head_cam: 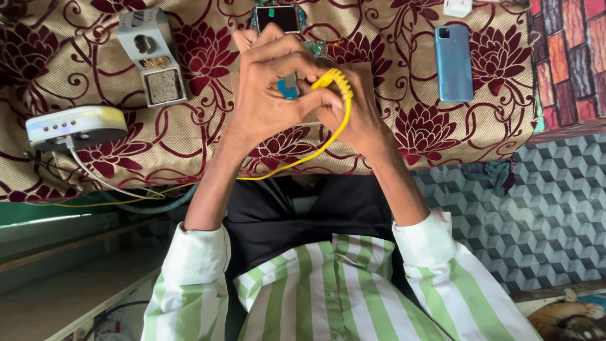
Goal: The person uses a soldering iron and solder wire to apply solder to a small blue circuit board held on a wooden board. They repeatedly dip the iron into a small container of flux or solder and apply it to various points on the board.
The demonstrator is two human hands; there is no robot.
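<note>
Both my hands meet over a table covered with a maroon floral cloth [189, 136]. My right hand [356, 110] grips a yellow ribbed tool handle [334, 79]. Its yellow cable [315, 150] hangs down and runs off to the left. My left hand [268, 82] curls around a small blue part [287, 87], which my fingers mostly hide. The two hands touch at the fingertips. A dark-screened phone body [278, 17] lies just beyond them, beside a green circuit piece [317, 47].
A blue phone [453, 62] lies face down at the right. A grey stand [153, 53] with a sponge and brass wool sits at the left. A white unit [74, 126] with cables sits at the table's near-left edge. Patterned floor tiles [536, 208] lie to the right.
</note>
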